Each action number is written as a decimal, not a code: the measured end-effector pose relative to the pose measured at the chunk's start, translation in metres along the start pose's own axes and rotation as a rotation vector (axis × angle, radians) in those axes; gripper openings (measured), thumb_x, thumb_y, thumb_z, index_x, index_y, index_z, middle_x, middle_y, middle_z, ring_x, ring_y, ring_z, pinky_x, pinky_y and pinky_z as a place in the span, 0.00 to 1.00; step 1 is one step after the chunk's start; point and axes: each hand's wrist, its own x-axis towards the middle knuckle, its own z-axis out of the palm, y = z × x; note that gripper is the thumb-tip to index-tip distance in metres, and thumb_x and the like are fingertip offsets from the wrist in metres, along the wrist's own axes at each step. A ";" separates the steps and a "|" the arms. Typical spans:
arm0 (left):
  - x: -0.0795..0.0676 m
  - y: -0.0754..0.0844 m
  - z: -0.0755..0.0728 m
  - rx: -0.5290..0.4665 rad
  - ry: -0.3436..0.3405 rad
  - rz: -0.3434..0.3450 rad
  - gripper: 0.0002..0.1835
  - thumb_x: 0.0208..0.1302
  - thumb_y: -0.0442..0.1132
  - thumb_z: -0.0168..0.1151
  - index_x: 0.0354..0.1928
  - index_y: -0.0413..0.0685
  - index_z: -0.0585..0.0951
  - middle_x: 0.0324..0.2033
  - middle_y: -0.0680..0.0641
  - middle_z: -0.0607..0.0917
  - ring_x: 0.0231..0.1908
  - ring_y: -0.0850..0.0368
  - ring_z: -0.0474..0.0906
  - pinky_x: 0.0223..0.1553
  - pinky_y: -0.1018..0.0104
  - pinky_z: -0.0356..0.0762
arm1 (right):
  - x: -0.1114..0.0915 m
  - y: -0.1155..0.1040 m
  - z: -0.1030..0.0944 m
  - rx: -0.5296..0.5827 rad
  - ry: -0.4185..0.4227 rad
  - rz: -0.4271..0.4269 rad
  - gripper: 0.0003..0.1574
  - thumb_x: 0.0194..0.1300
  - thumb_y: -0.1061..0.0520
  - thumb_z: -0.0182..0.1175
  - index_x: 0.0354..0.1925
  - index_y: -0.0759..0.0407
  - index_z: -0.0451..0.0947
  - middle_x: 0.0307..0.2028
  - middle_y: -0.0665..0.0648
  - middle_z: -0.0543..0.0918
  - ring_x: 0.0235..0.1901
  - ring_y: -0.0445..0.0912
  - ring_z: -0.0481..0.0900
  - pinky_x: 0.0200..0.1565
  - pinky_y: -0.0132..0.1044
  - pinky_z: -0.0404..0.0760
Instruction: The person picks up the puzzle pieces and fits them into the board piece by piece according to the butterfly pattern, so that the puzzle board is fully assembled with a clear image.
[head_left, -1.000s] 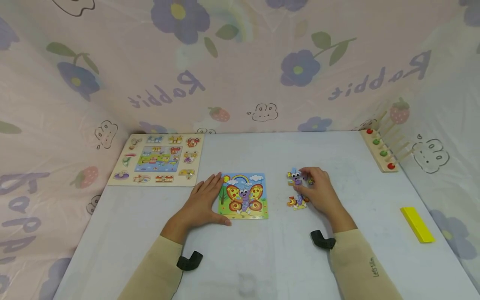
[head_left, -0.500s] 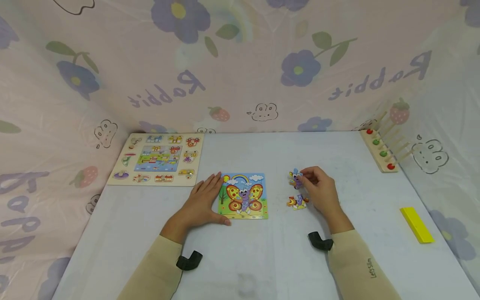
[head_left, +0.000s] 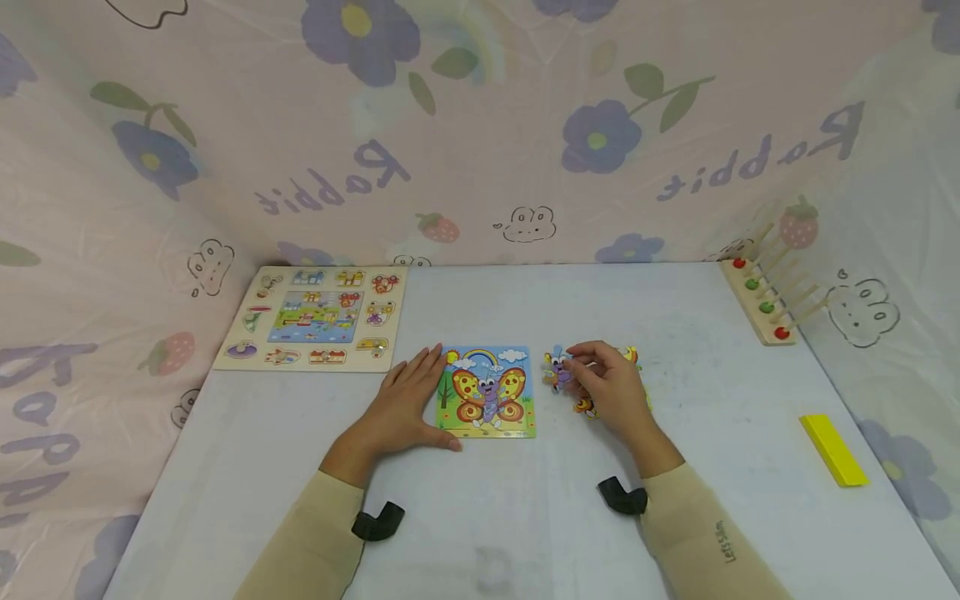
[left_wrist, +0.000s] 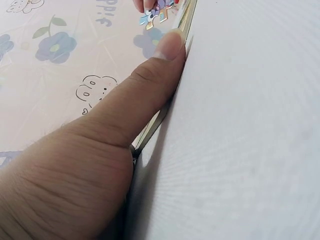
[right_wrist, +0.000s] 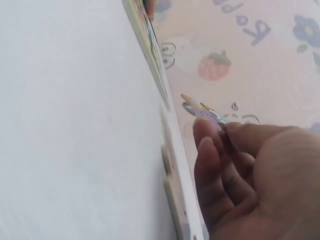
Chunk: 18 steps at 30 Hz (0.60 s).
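Note:
A square butterfly jigsaw board (head_left: 486, 367) lies at the middle of the table. My left hand (head_left: 397, 408) rests along its left side with fingers straight, the thumb at the lower left corner. In the left wrist view that thumb (left_wrist: 145, 82) lies along the board's edge. My right hand (head_left: 617, 392) pinches a purple-and-blue jigsaw piece (head_left: 557, 372) between thumb and fingers, just right of the board. The right wrist view has the held piece (right_wrist: 207, 114) tilted and raised above the table. Under the right hand, other jigsaw pieces (head_left: 585, 407) are partly hidden.
At the back left lies a wooden picture puzzle board (head_left: 225, 360). A wooden peg rack (head_left: 759, 302) with red and green dots stands at the back right. A yellow block (head_left: 834, 450) lies near the right edge. Patterned fabric (head_left: 480, 167) walls the table behind.
My right hand has picked up the purple-and-blue piece, tilted it and carried it left toward the board. My left hand has stayed in place.

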 end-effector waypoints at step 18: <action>0.001 -0.002 0.002 -0.001 -0.007 -0.017 0.80 0.45 0.81 0.78 0.89 0.46 0.49 0.88 0.50 0.43 0.85 0.51 0.34 0.81 0.42 0.35 | -0.010 -0.015 0.057 0.181 -0.237 0.040 0.12 0.78 0.68 0.64 0.57 0.68 0.84 0.43 0.64 0.89 0.36 0.54 0.91 0.38 0.42 0.91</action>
